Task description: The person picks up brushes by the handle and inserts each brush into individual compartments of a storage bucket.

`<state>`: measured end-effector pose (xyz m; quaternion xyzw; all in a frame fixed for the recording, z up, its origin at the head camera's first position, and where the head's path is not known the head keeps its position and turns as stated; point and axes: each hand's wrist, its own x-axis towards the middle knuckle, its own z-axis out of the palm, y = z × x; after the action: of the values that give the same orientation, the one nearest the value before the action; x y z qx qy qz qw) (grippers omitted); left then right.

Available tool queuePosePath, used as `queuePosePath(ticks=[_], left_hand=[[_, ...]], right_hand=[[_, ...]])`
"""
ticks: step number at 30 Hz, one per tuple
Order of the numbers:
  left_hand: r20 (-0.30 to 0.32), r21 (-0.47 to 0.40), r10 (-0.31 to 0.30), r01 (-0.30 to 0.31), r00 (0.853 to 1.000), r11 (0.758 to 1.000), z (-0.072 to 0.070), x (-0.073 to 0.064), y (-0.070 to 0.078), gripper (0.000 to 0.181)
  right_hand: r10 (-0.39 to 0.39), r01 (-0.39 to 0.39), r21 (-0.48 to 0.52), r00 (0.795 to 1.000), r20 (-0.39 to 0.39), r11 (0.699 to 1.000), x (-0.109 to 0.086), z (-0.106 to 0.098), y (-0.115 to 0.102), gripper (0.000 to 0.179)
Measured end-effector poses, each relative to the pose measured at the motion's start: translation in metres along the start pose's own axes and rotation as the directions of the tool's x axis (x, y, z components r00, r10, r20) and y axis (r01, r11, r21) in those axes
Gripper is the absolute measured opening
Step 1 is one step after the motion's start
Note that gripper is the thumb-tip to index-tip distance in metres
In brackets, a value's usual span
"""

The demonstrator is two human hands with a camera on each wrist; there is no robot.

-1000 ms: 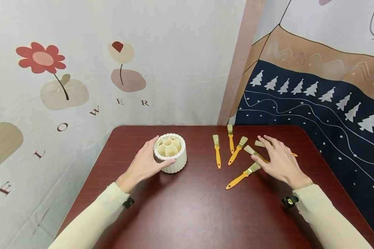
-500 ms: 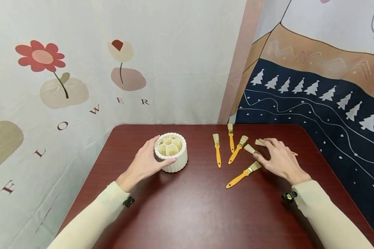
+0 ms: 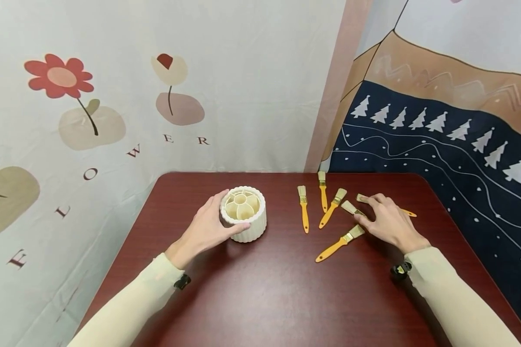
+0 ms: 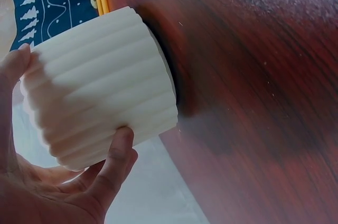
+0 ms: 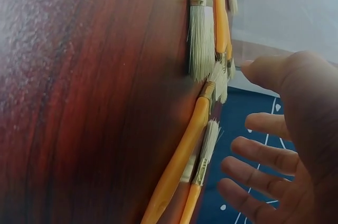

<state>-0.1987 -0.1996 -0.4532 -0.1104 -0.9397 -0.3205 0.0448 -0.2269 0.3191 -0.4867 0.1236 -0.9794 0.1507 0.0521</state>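
Observation:
A white ribbed round holder [image 3: 259, 221] with petal-shaped compartments stands on the table, left of the brushes. My left hand [image 3: 204, 229] grips its side, thumb at the front and fingers round the far left; in the left wrist view, fingertips press its ribbed wall [image 4: 105, 76]. Over the brushes at the right hovers my right hand [image 3: 390, 224]. It partly hides a paintbrush [image 3: 408, 212] with an orange handle and another paintbrush [image 3: 350, 207] by the thumb. In the right wrist view, its fingers [image 5: 259, 150] are spread and look apart from the paintbrush [image 5: 185, 155].
More orange-handled paintbrushes lie loose between holder and right hand: one [image 3: 303, 212] nearest the holder, one [image 3: 323, 193] at the back edge, one [image 3: 332, 208] slanting, one [image 3: 339, 244] nearer the front. A dark red table [image 3: 260, 299] meets a printed wall cloth [image 3: 252, 96] behind.
My left hand and the holder have shifted slightly right. The right hand has moved a little lower, and its fingers have bent more over the brushes.

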Motion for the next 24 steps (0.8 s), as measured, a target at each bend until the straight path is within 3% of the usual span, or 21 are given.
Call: queuePosePath(ticks=[12,24], left_hand=[[0.018,-0.014,0.021,-0.021,1.000,1.000,0.003,-0.005,0.007,0.118],[0.042,-0.014,0.035,-0.034,0.999,0.999,0.005,-0.008,0.015,0.119]], right_hand=[[-0.031,0.030,0.020,0.999,0.029,0.999,0.006,0.002,0.003,0.064],[-0.015,0.014,0.029,0.999,0.043,0.999,0.007,0.004,0.002,0.056]])
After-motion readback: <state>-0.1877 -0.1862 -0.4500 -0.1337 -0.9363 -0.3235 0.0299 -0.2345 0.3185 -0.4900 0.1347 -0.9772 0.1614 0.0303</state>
